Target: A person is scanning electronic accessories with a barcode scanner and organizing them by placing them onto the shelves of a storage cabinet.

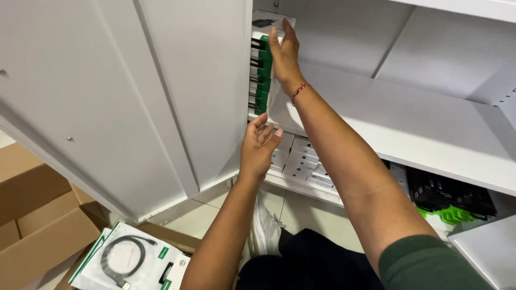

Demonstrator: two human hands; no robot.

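Observation:
My right hand reaches into a white cabinet and presses on a stack of white-and-green boxes standing at the left end of the upper shelf. Its fingers lie over the topmost white box; a red bracelet sits on that wrist. My left hand is lower, fingers spread and palm toward the shelf's front edge, just below the stack, and it holds nothing that I can see. Flat white boxes lie in rows on the lower shelf behind it.
The open white cabinet door fills the left. A brown cardboard carton stands on the floor at lower left, with bagged black cables beside it. Black and green packages sit on the lower shelf at right.

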